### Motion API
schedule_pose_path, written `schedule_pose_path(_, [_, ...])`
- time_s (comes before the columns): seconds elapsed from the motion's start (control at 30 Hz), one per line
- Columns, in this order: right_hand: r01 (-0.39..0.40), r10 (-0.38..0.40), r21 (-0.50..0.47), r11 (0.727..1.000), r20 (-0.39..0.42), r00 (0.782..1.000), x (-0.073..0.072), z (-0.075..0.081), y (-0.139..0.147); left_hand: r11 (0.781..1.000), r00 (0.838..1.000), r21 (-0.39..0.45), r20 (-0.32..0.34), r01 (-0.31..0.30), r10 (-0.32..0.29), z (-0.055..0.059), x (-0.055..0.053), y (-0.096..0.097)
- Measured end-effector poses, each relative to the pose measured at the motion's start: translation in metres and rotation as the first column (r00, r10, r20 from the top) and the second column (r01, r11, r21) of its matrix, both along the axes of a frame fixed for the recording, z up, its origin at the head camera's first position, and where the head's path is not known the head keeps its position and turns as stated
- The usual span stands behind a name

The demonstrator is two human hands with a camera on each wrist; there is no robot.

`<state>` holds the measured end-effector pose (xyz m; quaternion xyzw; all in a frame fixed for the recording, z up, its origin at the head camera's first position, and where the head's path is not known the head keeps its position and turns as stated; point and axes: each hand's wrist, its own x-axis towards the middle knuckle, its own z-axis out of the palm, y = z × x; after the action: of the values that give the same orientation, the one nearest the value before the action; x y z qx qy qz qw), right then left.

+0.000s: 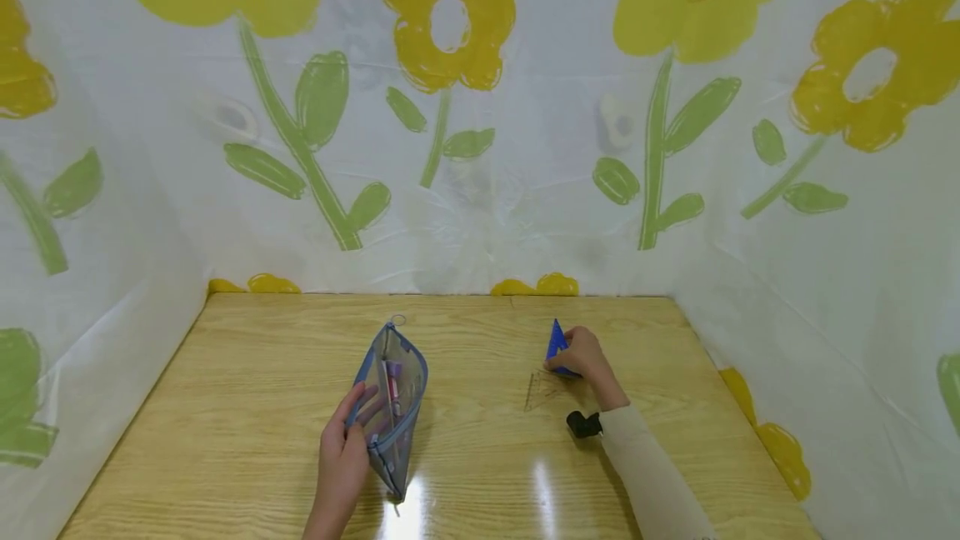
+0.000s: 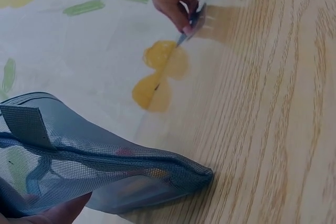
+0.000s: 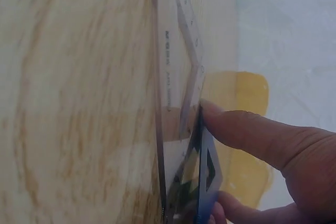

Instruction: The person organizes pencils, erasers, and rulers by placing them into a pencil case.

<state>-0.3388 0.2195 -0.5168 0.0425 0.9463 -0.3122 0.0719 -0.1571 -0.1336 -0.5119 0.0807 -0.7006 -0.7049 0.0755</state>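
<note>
My left hand (image 1: 343,444) grips the side of a grey-blue mesh zip pouch (image 1: 407,432), whose mouth gapes upward. Inside it shows a slim red, white and purple item (image 1: 393,386), too small to name. To the right, my right hand (image 1: 592,363) pinches a blue set square (image 1: 556,342) between thumb and fingers, tilted above the table. Just beside it is a clear set square (image 1: 533,392); the right wrist view shows this clear set square (image 3: 170,77) close against the blue one. Whether the fingers also hold the clear one, I cannot tell.
A wood-grain table (image 1: 262,390) lies under both hands. White cloth (image 1: 525,215) printed with yellow flowers hangs along its back and sides. A black wrist camera (image 1: 582,424) sits at the right cuff.
</note>
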Motion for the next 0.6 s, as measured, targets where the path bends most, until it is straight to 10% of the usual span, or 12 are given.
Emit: schedule_pose_path(0.6, [-0.047, 0.050, -0.062, 0.997, 0.050, 0.997, 0.009, 0.005, 0.012, 0.999, 1.000, 0.026, -0.012, 0.028, -0.028, -0.001, 0.001, 0.000])
